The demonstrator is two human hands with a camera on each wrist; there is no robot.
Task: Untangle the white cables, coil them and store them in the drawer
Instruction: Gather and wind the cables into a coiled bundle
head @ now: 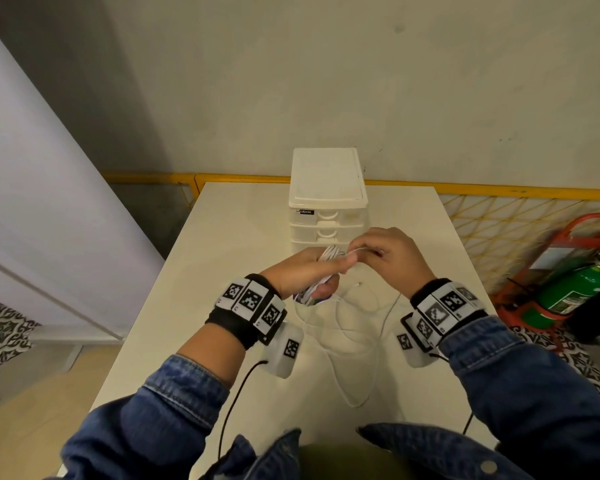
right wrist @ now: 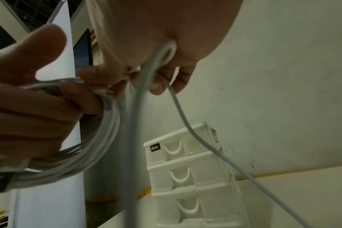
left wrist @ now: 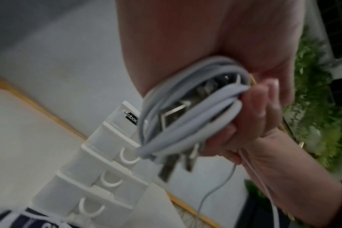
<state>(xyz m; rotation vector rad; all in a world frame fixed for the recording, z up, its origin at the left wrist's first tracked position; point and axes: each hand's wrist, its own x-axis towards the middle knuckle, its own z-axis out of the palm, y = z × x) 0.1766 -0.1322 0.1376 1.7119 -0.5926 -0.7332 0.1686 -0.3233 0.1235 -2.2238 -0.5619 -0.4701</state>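
Left hand (head: 303, 271): fingers (left wrist: 262, 108) curled round a coil of white cable (left wrist: 187, 111), several loops bunched together, thumb closing over the top. Metal USB plugs (left wrist: 174, 115) hang through and below the loops; how many cannot be told, the view is blurred

Right hand (head: 390, 252): fingers (right wrist: 162, 80) curled, pinching a loose strand of white cable (right wrist: 185, 121) just beside the left hand's coil. In the right wrist view the strand makes a small loop against the palm, then falls away toward the table

Both hands are held together above the table, just in front of the drawer unit, fingertips almost touching

Below the hands the slack cable (head: 347, 344) lies on the white table (head: 222, 271) in loose, overlapping curves, the longest loop reaching back toward the person. A small connector end (head: 359, 283) rests on the table between the wrists

White plastic drawer unit (head: 328, 199) stands at the far middle of the table; three drawers with curved handles, all closed. Black label on the top drawer's left corner

Each wrist carries a black band with square printed markers (head: 250, 299); denim sleeves (head: 520, 372)

Periphery: yellow mesh fence (head: 492, 223) behind the table, green fire extinguisher (head: 568, 289) at the right by a red frame
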